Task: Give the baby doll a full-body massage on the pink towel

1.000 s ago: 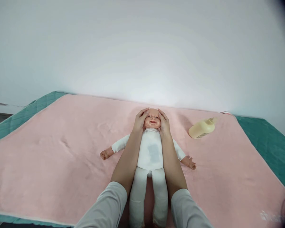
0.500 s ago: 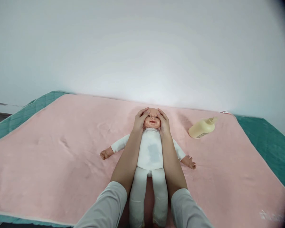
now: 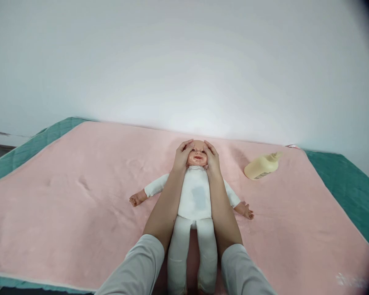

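A baby doll point(image 3: 195, 192) with a white cloth body lies on its back on a pink blanket point(image 3: 80, 196), its head away from me and its arms spread. My left hand point(image 3: 182, 155) is wrapped round the left side of the doll's head, thumb near its eye. On the other side of the head, my right hand point(image 3: 212, 156) grips in the same way, thumb by the temple. Both palms cup the cheeks, and the face shows between them. My forearms run along either side of the doll's body.
To the right of the doll, a pale yellow pump bottle point(image 3: 261, 166) lies on its side on the blanket. Green quilted fabric point(image 3: 344, 180) shows beyond the blanket's edges. A white wall point(image 3: 184, 65) rises behind the far edge.
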A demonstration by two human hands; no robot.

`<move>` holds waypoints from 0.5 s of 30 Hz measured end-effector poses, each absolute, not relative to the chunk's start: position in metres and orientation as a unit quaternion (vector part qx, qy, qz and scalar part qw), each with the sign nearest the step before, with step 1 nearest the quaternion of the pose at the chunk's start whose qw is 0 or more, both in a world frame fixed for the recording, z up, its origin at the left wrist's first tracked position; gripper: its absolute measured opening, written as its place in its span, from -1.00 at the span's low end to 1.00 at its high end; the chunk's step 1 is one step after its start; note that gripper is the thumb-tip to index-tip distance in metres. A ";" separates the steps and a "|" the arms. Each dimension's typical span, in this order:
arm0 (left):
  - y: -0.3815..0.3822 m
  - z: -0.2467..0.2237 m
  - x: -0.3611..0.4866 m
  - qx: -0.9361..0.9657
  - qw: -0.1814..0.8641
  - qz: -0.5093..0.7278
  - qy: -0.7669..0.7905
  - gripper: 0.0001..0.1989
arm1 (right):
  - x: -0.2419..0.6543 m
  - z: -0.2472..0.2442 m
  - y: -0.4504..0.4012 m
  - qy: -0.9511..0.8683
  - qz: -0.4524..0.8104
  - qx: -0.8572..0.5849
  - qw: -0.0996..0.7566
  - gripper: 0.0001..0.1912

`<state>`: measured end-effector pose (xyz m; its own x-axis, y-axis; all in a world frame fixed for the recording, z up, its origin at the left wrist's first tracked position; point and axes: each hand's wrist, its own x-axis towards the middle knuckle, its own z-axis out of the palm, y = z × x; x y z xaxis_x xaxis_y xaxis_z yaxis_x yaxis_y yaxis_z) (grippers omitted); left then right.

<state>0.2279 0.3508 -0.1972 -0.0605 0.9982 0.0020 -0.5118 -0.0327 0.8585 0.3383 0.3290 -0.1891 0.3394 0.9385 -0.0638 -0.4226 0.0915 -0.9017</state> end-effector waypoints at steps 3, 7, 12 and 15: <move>0.351 -0.197 0.228 0.338 0.598 0.634 0.356 -0.63 | 0.339 -0.191 0.330 -0.290 0.492 -0.457 0.682 -0.54; 0.351 -0.196 0.227 0.326 0.609 0.631 0.355 -0.65 | 0.340 -0.193 0.332 -0.294 0.490 -0.462 0.679 -0.56; 0.353 -0.195 0.226 0.318 0.611 0.632 0.354 -0.71 | 0.340 -0.194 0.332 -0.296 0.496 -0.461 0.674 -0.55; 0.353 -0.195 0.226 0.314 0.612 0.632 0.358 -0.72 | 0.341 -0.195 0.333 -0.295 0.499 -0.458 0.674 -0.56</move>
